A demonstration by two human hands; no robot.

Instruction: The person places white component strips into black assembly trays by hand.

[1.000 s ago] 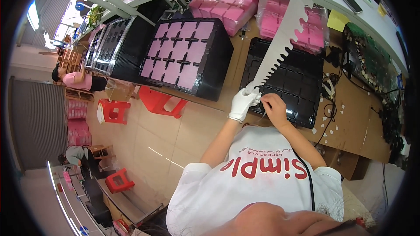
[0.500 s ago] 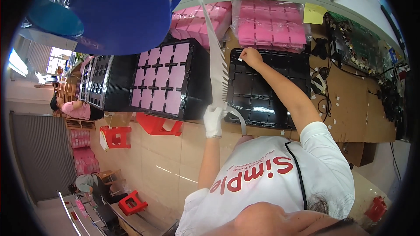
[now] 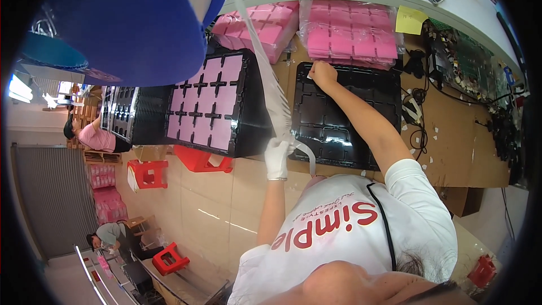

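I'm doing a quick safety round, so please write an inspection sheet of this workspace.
Surface: brown tabletop, bearing a black tray.
Job's things: white notched strip, held up; black tray, lying flat.
Clutter: white scraps right of the tray; circuit boards beyond.
Hands: left hand, gloved, grips the strip; right hand, bare, curled near the tray's far-left corner, any grip unclear.
Cables: black cable looped right of the tray.
Surroundings: red stools at left; two people farther off.

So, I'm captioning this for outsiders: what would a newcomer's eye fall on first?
Probably the blue shape at upper left. Next, centrally, the pale strip in the gloved left hand, and the bare right hand at the far left corner of the black tray. Beyond it sit pink stacks.
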